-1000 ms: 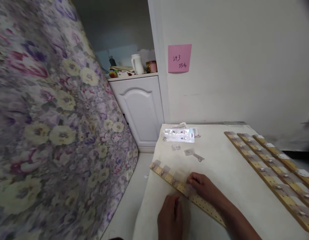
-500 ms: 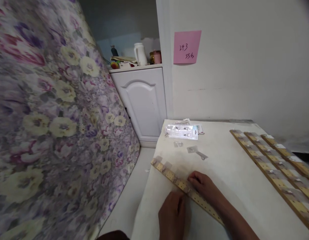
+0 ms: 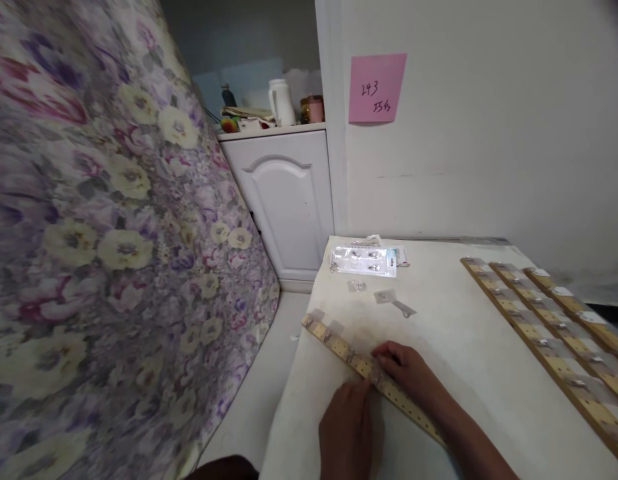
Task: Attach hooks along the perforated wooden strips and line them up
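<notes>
A narrow wooden strip (image 3: pixel 407 403) with a row of holes lies slantwise on the white table, and several clear plastic hooks (image 3: pixel 333 327) with metal fittings sit along its far half. On the near side of the strip, my left hand (image 3: pixel 345 427) is closed, its fingertips at the hook end of a clear adhesive hook (image 3: pixel 375 377) lying across the wood. My right hand (image 3: pixel 403 368) pinches at the far edge of that same piece, its forearm passing over the strip's near end. The fingers partly hide the piece.
Two loose clear hooks (image 3: pixel 385 297) and a small clear piece (image 3: pixel 357 286) lie beyond the strip. Behind them is a blister pack (image 3: pixel 363 261). Several hook-covered wooden strips (image 3: pixel 543 343) line the right side. A floral curtain (image 3: pixel 139 253) hangs left; a wall (image 3: pixel 469 133) bounds the back.
My left fingertips have moved slightly up and inward against the hook on the strip. My right hand has shifted a little to the left. The strip stays in place.
</notes>
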{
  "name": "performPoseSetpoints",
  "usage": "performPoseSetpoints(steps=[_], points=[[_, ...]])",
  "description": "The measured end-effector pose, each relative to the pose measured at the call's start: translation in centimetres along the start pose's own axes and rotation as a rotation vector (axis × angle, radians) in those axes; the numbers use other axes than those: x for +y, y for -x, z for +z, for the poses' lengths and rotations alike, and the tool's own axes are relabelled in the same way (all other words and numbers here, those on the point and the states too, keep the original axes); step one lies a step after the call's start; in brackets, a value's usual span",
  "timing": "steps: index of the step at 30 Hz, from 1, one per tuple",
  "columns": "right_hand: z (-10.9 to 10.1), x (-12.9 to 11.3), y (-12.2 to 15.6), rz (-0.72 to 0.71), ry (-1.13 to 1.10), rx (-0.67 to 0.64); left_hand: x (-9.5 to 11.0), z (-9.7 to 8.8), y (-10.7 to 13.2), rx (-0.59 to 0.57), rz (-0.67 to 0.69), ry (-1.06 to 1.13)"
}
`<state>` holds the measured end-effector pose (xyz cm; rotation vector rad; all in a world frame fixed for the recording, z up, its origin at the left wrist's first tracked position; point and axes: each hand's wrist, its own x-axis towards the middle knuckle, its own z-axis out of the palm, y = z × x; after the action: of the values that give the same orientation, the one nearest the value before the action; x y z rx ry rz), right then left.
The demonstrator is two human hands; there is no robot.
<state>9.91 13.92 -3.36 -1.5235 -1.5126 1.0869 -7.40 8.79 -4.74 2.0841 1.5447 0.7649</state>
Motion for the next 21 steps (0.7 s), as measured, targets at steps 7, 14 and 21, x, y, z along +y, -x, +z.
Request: performPoseSetpoints(steps=[7, 14, 21], points=[[-0.05, 0.54, -0.15, -0.004, -0.006, -0.017, -0.27, -0.08, -0.01, -0.086, 0.024, -0.076], [-0.06, 0.46, -0.08, 0.003, 0.008, -0.001, -0.50, 0.17, 0.04, -0.097, 0.018, -0.103], [0.00, 0.74, -0.13, -0.005, 0.022, 0.011, -0.68, 0.51, 0.09, -0.097, 0.000, -0.127]])
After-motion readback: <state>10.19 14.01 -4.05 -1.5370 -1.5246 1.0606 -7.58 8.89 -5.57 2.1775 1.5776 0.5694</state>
